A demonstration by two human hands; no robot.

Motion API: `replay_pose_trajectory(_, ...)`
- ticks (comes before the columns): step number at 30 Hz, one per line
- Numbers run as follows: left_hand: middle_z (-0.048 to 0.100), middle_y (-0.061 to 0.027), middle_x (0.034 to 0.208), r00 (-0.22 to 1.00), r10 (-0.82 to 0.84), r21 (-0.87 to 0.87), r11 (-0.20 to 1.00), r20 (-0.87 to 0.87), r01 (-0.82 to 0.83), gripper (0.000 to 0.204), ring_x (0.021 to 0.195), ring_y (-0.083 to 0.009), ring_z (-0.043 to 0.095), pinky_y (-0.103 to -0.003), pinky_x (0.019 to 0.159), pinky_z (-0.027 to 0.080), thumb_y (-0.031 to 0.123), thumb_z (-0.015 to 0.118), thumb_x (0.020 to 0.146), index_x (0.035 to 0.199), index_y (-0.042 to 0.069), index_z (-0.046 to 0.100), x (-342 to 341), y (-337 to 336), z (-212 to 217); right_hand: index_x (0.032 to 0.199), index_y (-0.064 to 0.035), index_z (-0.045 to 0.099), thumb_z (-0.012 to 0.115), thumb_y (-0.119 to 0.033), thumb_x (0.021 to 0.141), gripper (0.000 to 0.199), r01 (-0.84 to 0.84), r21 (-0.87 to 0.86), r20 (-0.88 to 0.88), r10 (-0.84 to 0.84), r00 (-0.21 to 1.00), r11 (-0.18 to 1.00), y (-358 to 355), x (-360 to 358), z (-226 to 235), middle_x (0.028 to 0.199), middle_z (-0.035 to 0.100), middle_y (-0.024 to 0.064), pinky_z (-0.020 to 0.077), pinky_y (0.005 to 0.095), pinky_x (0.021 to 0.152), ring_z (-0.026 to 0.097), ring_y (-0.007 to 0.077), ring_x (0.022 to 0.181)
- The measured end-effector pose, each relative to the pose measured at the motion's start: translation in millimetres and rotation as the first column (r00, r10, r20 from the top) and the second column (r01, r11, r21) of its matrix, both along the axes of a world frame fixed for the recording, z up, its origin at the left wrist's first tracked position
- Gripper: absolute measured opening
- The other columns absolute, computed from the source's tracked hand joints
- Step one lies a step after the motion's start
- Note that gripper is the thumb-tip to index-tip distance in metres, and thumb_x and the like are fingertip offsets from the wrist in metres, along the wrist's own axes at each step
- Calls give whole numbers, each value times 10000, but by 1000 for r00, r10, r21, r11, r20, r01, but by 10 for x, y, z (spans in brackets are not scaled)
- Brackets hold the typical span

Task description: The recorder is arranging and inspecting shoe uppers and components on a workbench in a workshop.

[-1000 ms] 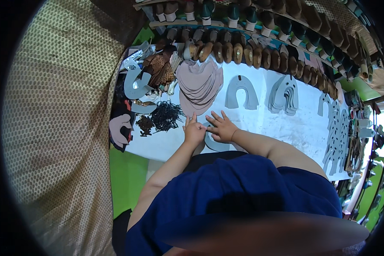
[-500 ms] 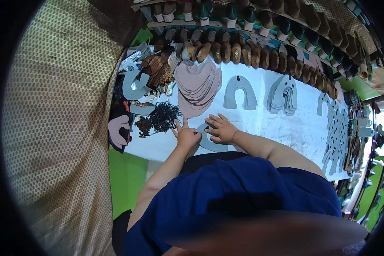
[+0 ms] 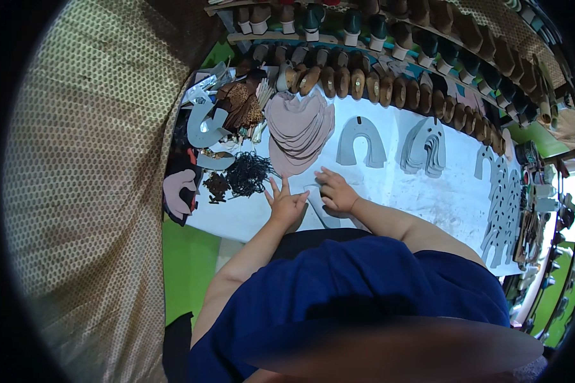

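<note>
My left hand (image 3: 287, 204) is just above the near edge of the white table, its fingers spread and nothing seen in them. Close on its right, my right hand (image 3: 337, 193) has its fingers bent and drawn together over a grey cut-out piece (image 3: 332, 220). It seems to grip the piece's upper part, though the fingers cover the contact. Only a slanting edge and a lower strip of that piece show. Beyond both hands lies a fanned stack of pinkish leather pieces (image 3: 300, 131). A tangle of black strips (image 3: 248, 174) sits left of my left hand.
A grey U-shaped piece (image 3: 361, 143) and a stack of similar pieces (image 3: 423, 147) lie farther back; more perforated grey pieces (image 3: 501, 210) cover the right end. Small brown bits (image 3: 216, 187) lie at left. Wooden shoe lasts (image 3: 399, 90) line the back. A patterned curtain (image 3: 96, 191) hangs at left.
The right hand's spread fingers have drawn together, and the grey piece beneath has shifted right and turned. The left hand's pinched fingers have parted, with the thumb side farther right.
</note>
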State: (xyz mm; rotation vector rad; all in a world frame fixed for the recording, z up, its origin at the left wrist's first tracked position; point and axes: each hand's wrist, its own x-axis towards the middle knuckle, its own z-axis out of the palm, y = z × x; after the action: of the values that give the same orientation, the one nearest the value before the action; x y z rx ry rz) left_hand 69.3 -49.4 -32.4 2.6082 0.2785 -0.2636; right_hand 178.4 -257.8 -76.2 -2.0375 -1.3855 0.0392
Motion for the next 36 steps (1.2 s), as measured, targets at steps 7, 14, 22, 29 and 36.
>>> replay_pose_trajectory(7,83,-216,1645,991,-54,-3,999,126,55,280,1477,-535,-42,-707,1115,-25,462,603,914,1045,303,792,-27,70,-39,804,-82,673,656,-364,851,287,54,-43,25,-53,998,998,22,-13,161,1502,425,162,277,602,1124,321,409,1427)
replay_pose_trajectory(14,105,-221,1642,988,69,16,997,138,-72,233,1491,-507,-27,-653,1150,-23,343,743,785,994,262,806,24,9,29,794,-90,686,678,-314,828,226,101,-38,32,-100,994,994,39,-37,138,1494,440,154,278,597,1124,328,416,1422)
replay_pose_trajectory(22,147,-262,1622,984,160,2,987,80,-161,273,1488,-511,-18,-666,1143,9,439,733,803,931,211,812,64,-127,66,967,-78,685,635,-271,869,223,67,-84,-4,-68,998,994,15,-35,234,1487,432,168,266,550,1155,334,389,1421)
replay_pose_trajectory(29,163,-218,1633,947,318,-40,948,57,-316,380,1501,-471,8,-650,1155,22,521,690,829,817,155,790,74,-63,72,1253,-57,553,557,-194,912,367,140,3,-88,-139,986,990,18,-14,143,1504,400,170,250,500,1171,339,371,1421)
replay_pose_trajectory(36,198,-183,1635,945,328,60,943,-4,-327,271,1505,-458,14,-646,1158,45,427,766,746,819,167,792,51,0,82,1233,-143,610,585,-242,909,339,123,-72,4,-123,992,990,55,-38,179,1456,456,152,282,534,1149,378,359,1398)
